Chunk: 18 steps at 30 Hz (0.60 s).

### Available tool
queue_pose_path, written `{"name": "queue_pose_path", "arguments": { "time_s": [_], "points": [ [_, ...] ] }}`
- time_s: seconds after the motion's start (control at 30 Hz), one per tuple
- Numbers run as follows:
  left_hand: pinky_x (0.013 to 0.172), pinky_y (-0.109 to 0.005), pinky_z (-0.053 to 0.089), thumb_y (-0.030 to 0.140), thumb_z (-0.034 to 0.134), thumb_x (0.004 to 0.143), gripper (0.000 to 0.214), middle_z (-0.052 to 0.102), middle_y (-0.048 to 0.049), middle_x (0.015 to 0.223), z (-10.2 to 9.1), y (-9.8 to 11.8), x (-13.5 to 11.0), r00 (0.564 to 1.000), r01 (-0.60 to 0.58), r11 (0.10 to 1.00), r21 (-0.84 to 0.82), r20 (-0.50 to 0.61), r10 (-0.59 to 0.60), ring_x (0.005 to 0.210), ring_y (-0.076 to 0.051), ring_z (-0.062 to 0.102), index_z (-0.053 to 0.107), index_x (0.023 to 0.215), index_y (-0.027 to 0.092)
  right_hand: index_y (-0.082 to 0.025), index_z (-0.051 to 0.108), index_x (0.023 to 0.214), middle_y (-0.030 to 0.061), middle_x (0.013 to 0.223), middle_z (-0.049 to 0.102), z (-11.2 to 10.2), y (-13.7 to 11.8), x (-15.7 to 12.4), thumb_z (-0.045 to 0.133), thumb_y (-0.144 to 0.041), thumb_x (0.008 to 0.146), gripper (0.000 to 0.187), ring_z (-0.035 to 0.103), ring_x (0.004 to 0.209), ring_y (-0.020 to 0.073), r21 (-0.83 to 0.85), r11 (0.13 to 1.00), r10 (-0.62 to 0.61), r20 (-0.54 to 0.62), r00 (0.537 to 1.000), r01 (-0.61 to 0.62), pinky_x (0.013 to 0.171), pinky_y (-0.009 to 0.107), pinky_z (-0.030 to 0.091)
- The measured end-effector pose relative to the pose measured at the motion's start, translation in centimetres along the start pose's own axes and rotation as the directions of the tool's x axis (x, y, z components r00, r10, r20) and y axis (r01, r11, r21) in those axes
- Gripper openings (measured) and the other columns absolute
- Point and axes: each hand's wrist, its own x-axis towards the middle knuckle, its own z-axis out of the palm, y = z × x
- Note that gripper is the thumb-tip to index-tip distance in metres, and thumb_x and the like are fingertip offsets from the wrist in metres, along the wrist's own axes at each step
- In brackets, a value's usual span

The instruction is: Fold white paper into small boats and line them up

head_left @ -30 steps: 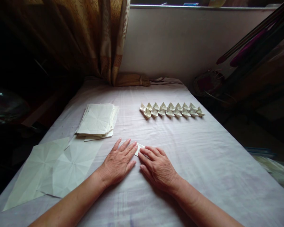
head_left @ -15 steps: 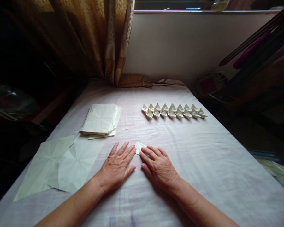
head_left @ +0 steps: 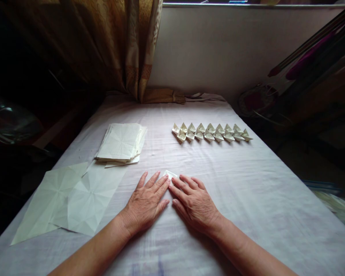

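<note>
A small folded white paper (head_left: 169, 174) lies flat on the cloth-covered table (head_left: 247, 214), partly hidden under my fingertips. My left hand (head_left: 147, 197) rests palm down with its fingers spread, the index and middle fingertips touching the paper from the left. From the right, my right hand (head_left: 192, 199) also lies flat, its fingers stretched out and its index fingertip on the paper's edge. The two index fingertips nearly meet on the piece. Neither hand grips anything.
A stack of creased paper sheets (head_left: 119, 142) sits at the back left. Loose creased sheets (head_left: 87, 201) overlap near my left forearm. Two rows of small folded paper pieces (head_left: 209, 132) stand at the back right. A gold curtain (head_left: 135, 50) hangs behind.
My left hand has slid slightly right, so its fingertips cover more of the folded paper. My right hand stays nearly in place. The view has tilted down a little.
</note>
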Motion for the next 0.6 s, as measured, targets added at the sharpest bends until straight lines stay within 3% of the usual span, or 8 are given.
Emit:
{"name": "queue_pose_path", "arguments": {
  "time_s": [0.33, 0.5, 0.6],
  "points": [
    [0.116, -0.048, 0.014, 0.044, 0.044, 0.097, 0.047, 0.054, -0.0021, 0.142, -0.3, 0.1, 0.0, 1.000, -0.006, 1.000, -0.002, 0.006, 0.006, 0.133, -0.027, 0.044, 0.048, 0.140, 0.026, -0.022, 0.056, 0.134, 0.0056, 0.139, 0.057, -0.1, -0.3, -0.1, 0.052, -0.033, 0.093, 0.042, 0.045, 0.131, 0.0286, -0.001, 0.997, 0.073, -0.040, 0.997, -0.073, 0.108, 0.045, 0.028],
    [0.115, -0.047, 0.019, 0.037, 0.048, 0.096, 0.038, 0.059, -0.0004, 0.137, -0.3, 0.2, 0.1, 0.997, 0.019, 0.998, -0.065, -0.071, -0.024, 0.130, -0.025, 0.048, 0.055, 0.132, 0.027, -0.015, 0.058, 0.129, 0.0099, 0.130, 0.063, 0.0, 1.1, 0.1, 0.048, -0.024, 0.094, 0.038, 0.052, 0.122, 0.0261, 0.086, 0.991, 0.117, -0.127, 0.985, -0.107, 0.101, 0.042, 0.039],
    [0.113, -0.047, 0.024, 0.033, 0.049, 0.095, 0.038, 0.066, -0.0054, 0.127, -0.1, 0.2, 0.7, 0.990, 0.052, 0.996, -0.075, -0.128, -0.061, 0.122, -0.025, 0.054, 0.055, 0.131, 0.020, -0.020, 0.066, 0.117, 0.0087, 0.127, 0.065, 0.2, 1.9, 0.5, 0.049, -0.023, 0.093, 0.029, 0.054, 0.119, 0.0262, 0.108, 0.981, 0.179, -0.166, 0.970, -0.162, 0.098, 0.043, 0.041]
  ]
}}
